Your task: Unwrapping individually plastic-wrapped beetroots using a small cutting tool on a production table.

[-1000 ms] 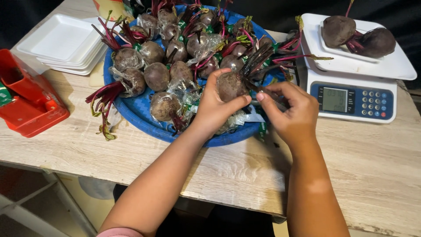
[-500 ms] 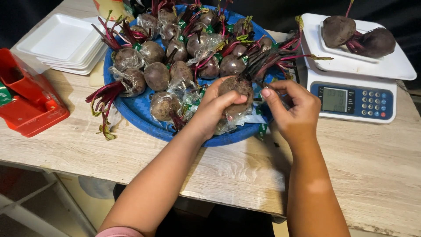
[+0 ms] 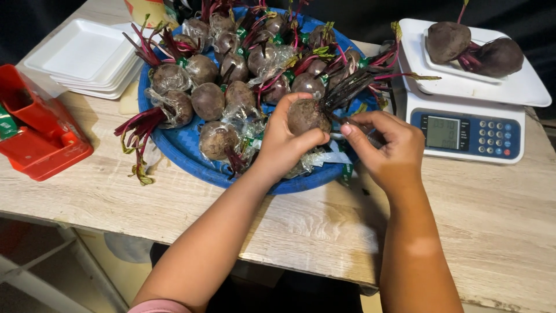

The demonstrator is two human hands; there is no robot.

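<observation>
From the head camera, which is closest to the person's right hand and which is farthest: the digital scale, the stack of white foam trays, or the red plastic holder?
Measured from the right hand:
1. Digital scale: just to the hand's right, on the table's right side.
2. Stack of white foam trays: far left, at the back, past the blue tray of beets.
3. Red plastic holder: farthest, at the table's left edge.

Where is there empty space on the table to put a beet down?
Bare wood lies along the near table edge, in front of the blue tray and between the red holder and the scale. The tray and scale platform are crowded with beets.
</observation>
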